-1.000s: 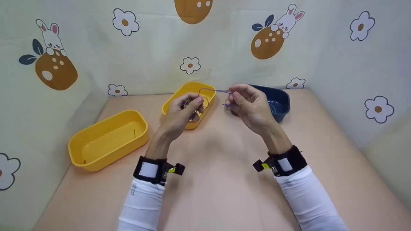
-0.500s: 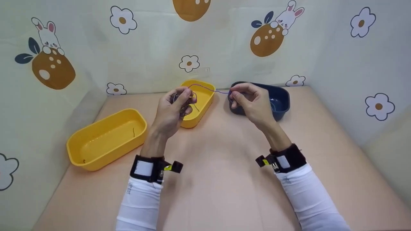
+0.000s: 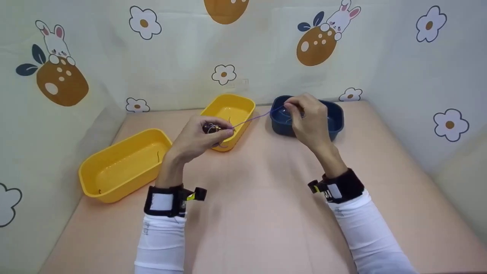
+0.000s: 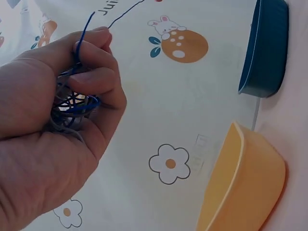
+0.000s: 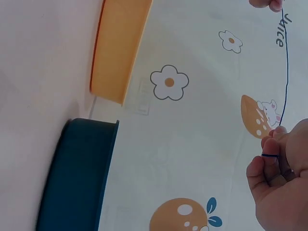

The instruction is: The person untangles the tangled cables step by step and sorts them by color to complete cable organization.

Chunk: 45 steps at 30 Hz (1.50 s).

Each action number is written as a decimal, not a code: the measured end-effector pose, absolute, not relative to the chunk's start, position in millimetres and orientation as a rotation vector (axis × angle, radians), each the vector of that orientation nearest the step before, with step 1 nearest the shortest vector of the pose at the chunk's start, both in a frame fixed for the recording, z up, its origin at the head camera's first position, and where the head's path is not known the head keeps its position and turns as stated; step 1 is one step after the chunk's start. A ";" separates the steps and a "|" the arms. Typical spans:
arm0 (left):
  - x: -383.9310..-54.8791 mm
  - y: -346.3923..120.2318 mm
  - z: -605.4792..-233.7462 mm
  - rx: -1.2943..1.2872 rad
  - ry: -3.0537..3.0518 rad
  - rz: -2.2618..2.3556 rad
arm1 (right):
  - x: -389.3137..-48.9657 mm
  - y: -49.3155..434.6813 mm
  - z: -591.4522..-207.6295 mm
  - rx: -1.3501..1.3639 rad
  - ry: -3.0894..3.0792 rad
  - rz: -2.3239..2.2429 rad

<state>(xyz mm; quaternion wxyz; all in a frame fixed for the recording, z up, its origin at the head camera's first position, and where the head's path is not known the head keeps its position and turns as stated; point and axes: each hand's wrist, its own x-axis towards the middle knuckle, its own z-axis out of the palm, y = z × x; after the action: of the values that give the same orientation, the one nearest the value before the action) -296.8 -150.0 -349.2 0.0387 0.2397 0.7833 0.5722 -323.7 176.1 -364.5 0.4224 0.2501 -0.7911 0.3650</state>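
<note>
My left hand [image 3: 192, 140] holds a small tangle of thin, wire-like strands [image 4: 77, 106] against its palm, blue and grey in the left wrist view. Between its thumb and index fingertips it pinches a thin purple-blue strand [image 3: 253, 119]. That strand runs across to my right hand [image 3: 312, 123], whose thumb and fingertips pinch the other part, drawn nearly straight between the two. In the right wrist view, a piece of the strand [image 5: 270, 155] lies across the right fingers. The left hand is over the front of the middle yellow box [image 3: 246, 127]; the right is above the dark blue box [image 3: 281, 130].
A second yellow box [image 3: 125, 185] stands at the left, with a short strand [image 3: 158, 156] inside near its right end. Patterned fabric walls [image 3: 179, 49] enclose the pink-covered table [image 3: 251, 213] at the back and sides.
My left hand has moved left and turned, its fingertips now pointing right. The right hand has shifted slightly right and up. The strand between them has gone from slack to nearly straight.
</note>
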 end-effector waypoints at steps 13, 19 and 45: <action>-300.3 -168.1 -345.8 0.425 2.751 1.806 | -313.8 191.7 -349.8 0.527 -2.435 1.324; -301.2 -176.5 -348.4 0.351 2.670 1.899 | -312.1 194.7 -343.5 0.606 -2.302 2.354; -304.1 -185.5 -344.2 0.391 2.332 2.441 | -379.1 27.2 -378.0 0.283 -2.608 1.129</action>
<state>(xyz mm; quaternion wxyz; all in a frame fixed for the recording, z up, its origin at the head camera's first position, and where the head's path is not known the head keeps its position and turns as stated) -304.1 -185.5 -344.2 -0.1279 0.1141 0.6806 0.7123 -379.1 27.2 -378.0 0.1423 0.0982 -0.9039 0.3911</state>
